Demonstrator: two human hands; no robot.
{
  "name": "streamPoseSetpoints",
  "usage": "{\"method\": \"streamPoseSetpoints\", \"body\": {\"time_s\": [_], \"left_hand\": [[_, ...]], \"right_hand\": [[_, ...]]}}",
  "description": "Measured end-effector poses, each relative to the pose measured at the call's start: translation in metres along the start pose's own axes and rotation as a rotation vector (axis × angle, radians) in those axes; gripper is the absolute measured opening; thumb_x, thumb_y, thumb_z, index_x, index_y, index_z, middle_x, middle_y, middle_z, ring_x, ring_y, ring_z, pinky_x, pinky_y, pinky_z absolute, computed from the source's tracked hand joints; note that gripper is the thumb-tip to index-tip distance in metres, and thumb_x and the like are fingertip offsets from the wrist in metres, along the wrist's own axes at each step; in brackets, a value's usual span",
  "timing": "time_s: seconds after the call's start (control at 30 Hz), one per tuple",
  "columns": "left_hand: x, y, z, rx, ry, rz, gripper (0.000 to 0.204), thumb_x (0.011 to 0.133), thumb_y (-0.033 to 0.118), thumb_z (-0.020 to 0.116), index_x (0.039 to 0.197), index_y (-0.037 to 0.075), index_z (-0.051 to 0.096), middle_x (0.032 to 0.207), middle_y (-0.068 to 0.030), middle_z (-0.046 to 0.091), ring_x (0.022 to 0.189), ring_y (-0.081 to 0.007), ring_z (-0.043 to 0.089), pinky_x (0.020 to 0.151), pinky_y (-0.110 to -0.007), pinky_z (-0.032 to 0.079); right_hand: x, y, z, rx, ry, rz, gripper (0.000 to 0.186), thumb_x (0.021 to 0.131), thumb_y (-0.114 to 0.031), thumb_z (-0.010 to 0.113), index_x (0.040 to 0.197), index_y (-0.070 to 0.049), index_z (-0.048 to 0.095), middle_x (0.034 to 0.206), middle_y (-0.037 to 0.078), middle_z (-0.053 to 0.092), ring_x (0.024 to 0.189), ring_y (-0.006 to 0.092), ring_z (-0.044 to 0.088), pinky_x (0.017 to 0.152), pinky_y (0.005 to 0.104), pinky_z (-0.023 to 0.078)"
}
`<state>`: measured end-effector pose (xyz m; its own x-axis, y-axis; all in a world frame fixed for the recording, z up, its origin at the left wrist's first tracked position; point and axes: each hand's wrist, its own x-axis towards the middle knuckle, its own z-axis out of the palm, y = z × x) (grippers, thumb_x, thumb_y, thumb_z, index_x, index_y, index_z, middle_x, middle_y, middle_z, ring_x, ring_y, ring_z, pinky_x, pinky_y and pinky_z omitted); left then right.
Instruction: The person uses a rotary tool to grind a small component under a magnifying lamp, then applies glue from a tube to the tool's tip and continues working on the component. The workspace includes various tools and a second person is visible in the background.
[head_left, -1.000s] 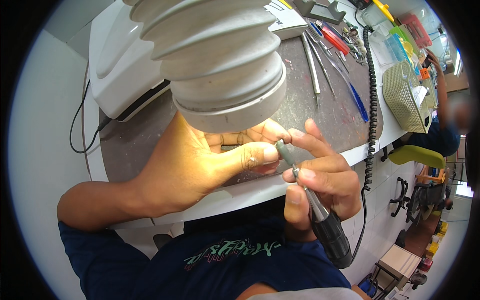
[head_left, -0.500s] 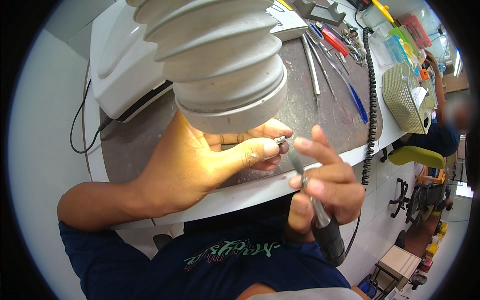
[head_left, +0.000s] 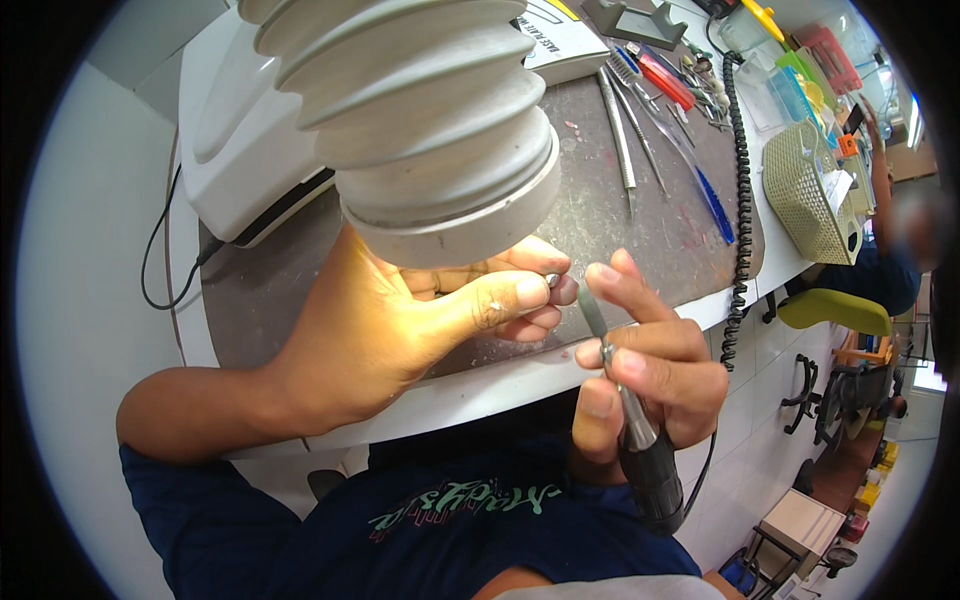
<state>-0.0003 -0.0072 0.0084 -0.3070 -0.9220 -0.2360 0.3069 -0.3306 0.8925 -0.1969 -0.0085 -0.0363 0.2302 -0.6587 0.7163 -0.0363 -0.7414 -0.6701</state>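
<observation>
Pinched between thumb and fingertips, a small shiny metal piece [head_left: 552, 281] is in my left hand [head_left: 390, 330], which is closed on it under the hose end. Most of that piece is hidden by the fingers. My right hand [head_left: 665, 375] grips a rotary handpiece [head_left: 652, 475] with a black body and silver nose, fingers wrapped round it. Its tapered grey-green grinding bit [head_left: 592, 310] points up toward the metal piece, a short gap away. Above my left fingers hangs a ribbed white hose [head_left: 420, 110] with a wide round collar.
A white machine [head_left: 250, 130] stands at the left with a black cable. Metal hand tools [head_left: 620, 140], a blue-ended brush [head_left: 715, 205] and a red-handled tool [head_left: 665, 80] lie on the dark mat. Beyond the coiled black cord [head_left: 742, 200] are a woven basket [head_left: 810, 195] and another person [head_left: 890, 240].
The grinding bit has come slightly away to a sharper view, and the metal piece has turned and shifted a little in my left fingers. The hose appears slightly farther left.
</observation>
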Motion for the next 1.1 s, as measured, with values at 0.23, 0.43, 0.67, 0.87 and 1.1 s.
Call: {"method": "streamPoseSetpoints", "body": {"time_s": [0.23,0.43,0.67,0.87,1.1], "left_hand": [[0.001,0.000,0.000,0.016,0.035,-0.033,0.016,0.094,0.002,0.060,0.109,-0.004,0.056,0.106,-0.0162,0.066,0.092,-0.0217,0.069,0.084,-0.035,0.060],[0.002,-0.003,-0.002,0.005,0.016,0.001,0.017,0.093,0.002,0.062,0.108,-0.003,0.056,0.106,-0.0161,0.066,0.094,-0.0216,0.068,0.086,-0.036,0.059],[0.001,-0.003,-0.001,-0.013,0.007,0.010,0.018,0.091,0.003,0.064,0.107,-0.003,0.057,0.107,-0.0146,0.064,0.096,-0.0210,0.066,0.085,-0.034,0.058],[0.003,-0.008,0.001,-0.011,0.020,0.072,0.021,0.091,0.003,0.064,0.111,-0.002,0.058,0.106,-0.0124,0.063,0.095,-0.0198,0.065,0.082,-0.032,0.055],[0.002,-0.014,0.002,0.086,0.109,0.170,0.017,0.091,-0.001,0.060,0.108,-0.003,0.061,0.104,-0.0139,0.065,0.093,-0.0205,0.064,0.083,-0.034,0.052]], "right_hand": [[0.000,-0.003,0.007,-0.123,0.028,0.013,0.028,0.079,-0.004,0.075,0.099,-0.007,0.056,0.087,0.012,0.067,0.102,0.0355,0.069,0.094,0.0521,0.054],[0.004,-0.003,0.008,-0.150,0.037,0.027,0.026,0.078,-0.003,0.076,0.096,-0.007,0.057,0.084,0.011,0.068,0.100,0.0342,0.070,0.093,0.0499,0.055],[0.003,-0.001,0.008,-0.097,0.051,-0.006,0.028,0.078,-0.005,0.077,0.098,-0.006,0.058,0.083,0.010,0.068,0.100,0.0345,0.070,0.096,0.0500,0.053],[0.004,-0.005,0.002,-0.036,0.002,-0.026,0.028,0.080,-0.007,0.077,0.100,-0.009,0.059,0.083,0.008,0.067,0.103,0.0356,0.069,0.100,0.0513,0.050],[0.007,-0.007,0.002,-0.088,-0.080,-0.003,0.028,0.080,-0.007,0.078,0.101,-0.011,0.060,0.084,0.005,0.067,0.104,0.0346,0.068,0.101,0.0511,0.048]]}}
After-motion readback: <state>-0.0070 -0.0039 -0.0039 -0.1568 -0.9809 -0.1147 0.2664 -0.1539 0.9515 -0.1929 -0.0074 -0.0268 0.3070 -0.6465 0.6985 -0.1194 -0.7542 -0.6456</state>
